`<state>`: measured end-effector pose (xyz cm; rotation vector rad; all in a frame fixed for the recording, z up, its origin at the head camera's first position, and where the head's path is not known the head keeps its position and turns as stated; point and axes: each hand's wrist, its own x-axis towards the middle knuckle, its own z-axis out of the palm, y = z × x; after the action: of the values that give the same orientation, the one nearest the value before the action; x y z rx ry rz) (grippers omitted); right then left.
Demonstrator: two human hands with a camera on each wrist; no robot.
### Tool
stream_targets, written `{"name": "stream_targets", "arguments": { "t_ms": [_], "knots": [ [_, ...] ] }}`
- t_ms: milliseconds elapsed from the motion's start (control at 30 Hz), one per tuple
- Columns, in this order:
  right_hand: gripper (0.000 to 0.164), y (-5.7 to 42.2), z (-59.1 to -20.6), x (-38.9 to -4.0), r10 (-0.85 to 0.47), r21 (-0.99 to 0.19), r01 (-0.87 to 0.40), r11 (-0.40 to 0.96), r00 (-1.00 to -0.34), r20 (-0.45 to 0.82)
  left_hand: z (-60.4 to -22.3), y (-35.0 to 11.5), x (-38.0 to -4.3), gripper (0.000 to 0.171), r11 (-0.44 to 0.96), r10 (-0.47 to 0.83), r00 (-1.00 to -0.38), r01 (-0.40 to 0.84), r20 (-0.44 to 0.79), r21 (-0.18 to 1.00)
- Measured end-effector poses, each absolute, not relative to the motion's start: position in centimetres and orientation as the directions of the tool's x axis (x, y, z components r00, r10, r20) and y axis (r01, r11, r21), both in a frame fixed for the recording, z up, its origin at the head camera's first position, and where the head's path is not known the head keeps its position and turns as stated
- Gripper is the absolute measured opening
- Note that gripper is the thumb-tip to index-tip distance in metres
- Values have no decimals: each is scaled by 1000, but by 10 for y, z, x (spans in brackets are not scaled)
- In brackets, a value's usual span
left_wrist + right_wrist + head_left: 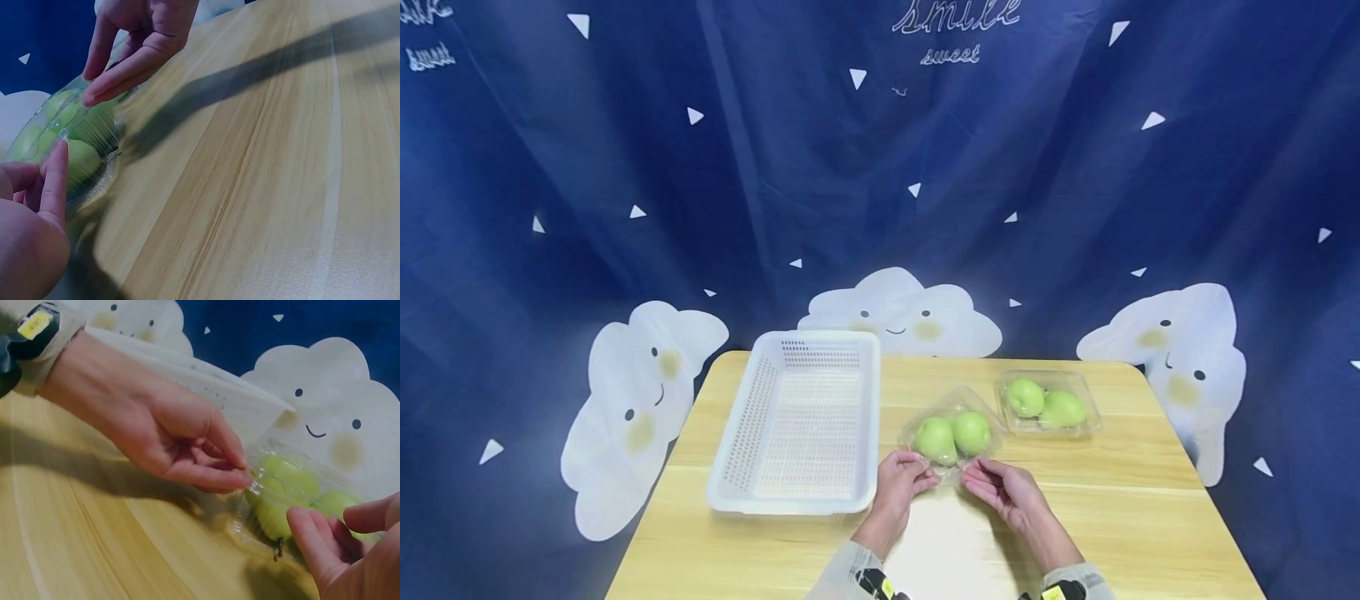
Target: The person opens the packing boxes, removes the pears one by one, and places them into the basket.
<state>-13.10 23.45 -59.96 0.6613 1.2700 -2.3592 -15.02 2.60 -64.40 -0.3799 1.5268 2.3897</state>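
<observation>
A clear plastic clamshell box with green pears inside stands on the table in front of me, one corner pointing toward me. My left hand pinches its near edge between thumb and fingertips. At the same edge, a short way to the right, my right hand has its thumb and fingers at the plastic. The left wrist view shows the lid's ribbed edge between both hands. A pear stem shows through the plastic in the right wrist view.
A white perforated basket stands left of the hands, its side close to the left hand. Behind and to the right sits a second clear box with green pears. The wooden table ends before a dark blue curtain.
</observation>
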Motion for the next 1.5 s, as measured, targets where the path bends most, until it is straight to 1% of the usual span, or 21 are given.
{"name": "stream_targets", "arguments": {
  "t_ms": [133, 200, 600, 767, 967, 1233, 1500],
  "knots": [
    [17, 234, -599, -132, 10, -706, 503, -498, -811, -586, -644, 26, -151, 19, -402, 89, -926, -370, -366, 838],
    [15, 235, -599, -133, 45, -716, 496, -492, -806, -590, -644, 26, -152, 18, -402, 88, -925, -373, -370, 836],
    [9, 239, -607, -139, 121, -752, 461, -471, -811, -573, -643, 25, -153, 20, -376, 89, -923, -379, -374, 845],
    [10, 234, -614, -140, 177, -758, 439, -481, -799, -575, -642, 26, -151, 27, -383, 84, -919, -386, -384, 840],
    [10, 228, -618, -140, 193, -767, 415, -490, -806, -559, -645, 24, -149, 41, -404, 77, -918, -385, -389, 830],
    [10, 221, -614, -139, 202, -762, 398, -511, -806, -556, -638, 21, -143, 49, -408, 116, -908, -412, -402, 815],
    [11, 211, -616, -138, 199, -751, 395, -529, -803, -562, -635, 24, -133, 57, -421, 97, -912, -400, -398, 814]
  ]
}}
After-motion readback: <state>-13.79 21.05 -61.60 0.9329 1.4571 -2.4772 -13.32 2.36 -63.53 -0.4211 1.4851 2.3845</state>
